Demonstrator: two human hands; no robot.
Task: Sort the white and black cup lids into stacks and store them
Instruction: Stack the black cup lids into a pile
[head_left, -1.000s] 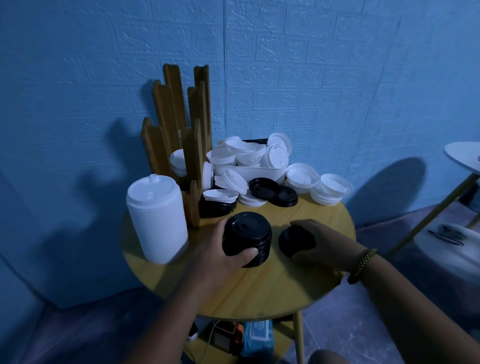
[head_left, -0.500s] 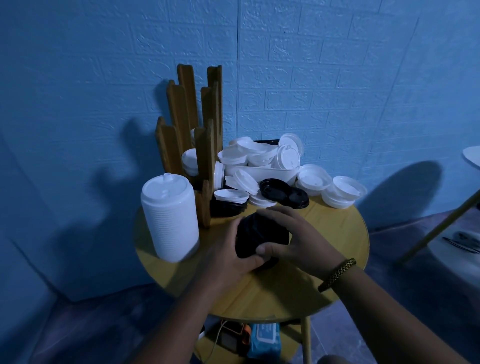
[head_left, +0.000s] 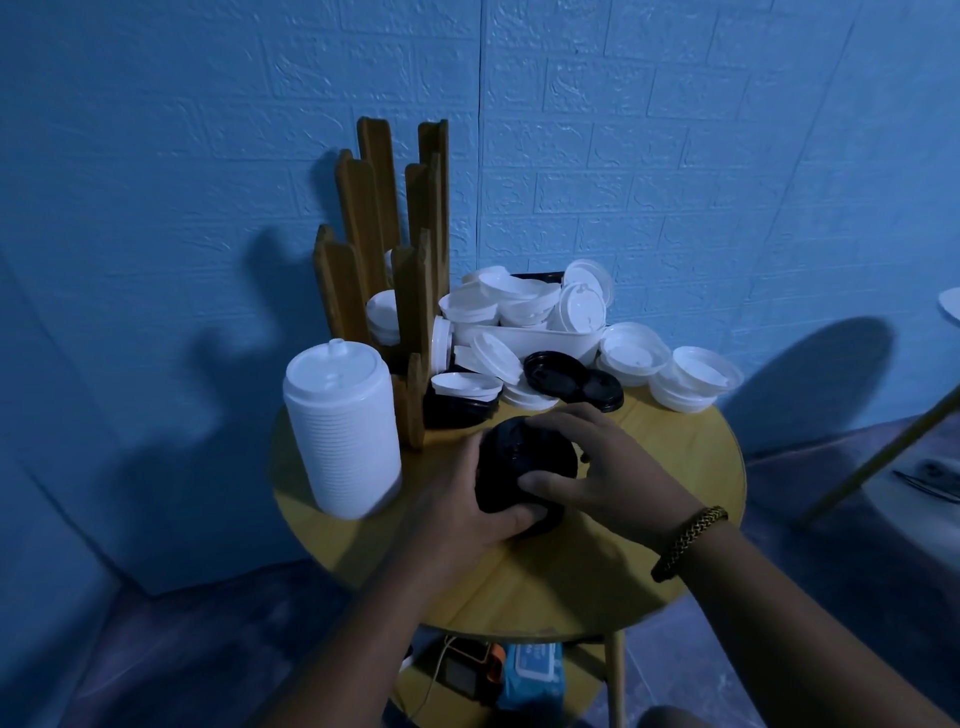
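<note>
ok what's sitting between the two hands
The black stack of lids: the left hand grips its left side, the right hand its top and right. Head view.

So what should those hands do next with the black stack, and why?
Probably the right hand should reach for the loose black lids behind the black stack; the left hand holds it steady.

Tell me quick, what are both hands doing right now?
Left hand: closed, gripping the side of the black lid stack.
Right hand: closed, fingers curled over the top of the same stack, thumb on its front.
</note>
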